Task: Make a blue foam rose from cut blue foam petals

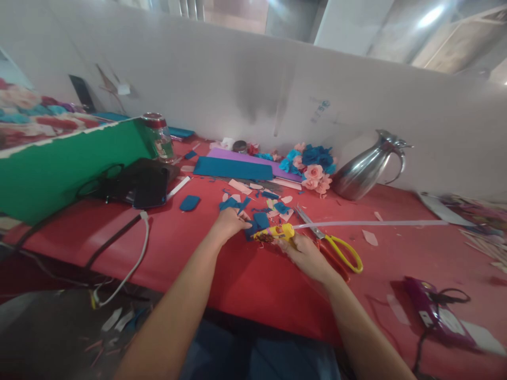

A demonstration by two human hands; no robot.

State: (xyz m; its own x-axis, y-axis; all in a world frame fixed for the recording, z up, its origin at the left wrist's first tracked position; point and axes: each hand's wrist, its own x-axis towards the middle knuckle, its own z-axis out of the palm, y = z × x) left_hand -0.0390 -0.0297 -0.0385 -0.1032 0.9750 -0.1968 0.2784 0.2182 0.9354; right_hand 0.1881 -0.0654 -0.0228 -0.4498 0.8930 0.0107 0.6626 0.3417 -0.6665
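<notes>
My right hand [304, 254] is closed around a yellow hot glue gun [282, 230], its nozzle toward the left and brown residue on its front. A long translucent glue stick [368, 223] runs out of its back to the right. Just left of the nozzle, my left hand [229, 226] pinches a blue paper piece [244, 205]. Another cut blue piece [260, 220] lies by its fingertips, near the gun. Behind both hands are pink and blue paper scraps [240, 186]. Yellow-handled scissors [344, 252] lie with blades apart beside my right hand, partly under the glue stick.
Blue sheets [233, 168] and purple sheets [237, 155] lie at the back, beside paper flowers [315, 171]. A steel jug [366, 166] and a lidded glass jar [160, 140] stand near the wall. A phone [150, 187], cables and a purple box [438, 311] are at the sides.
</notes>
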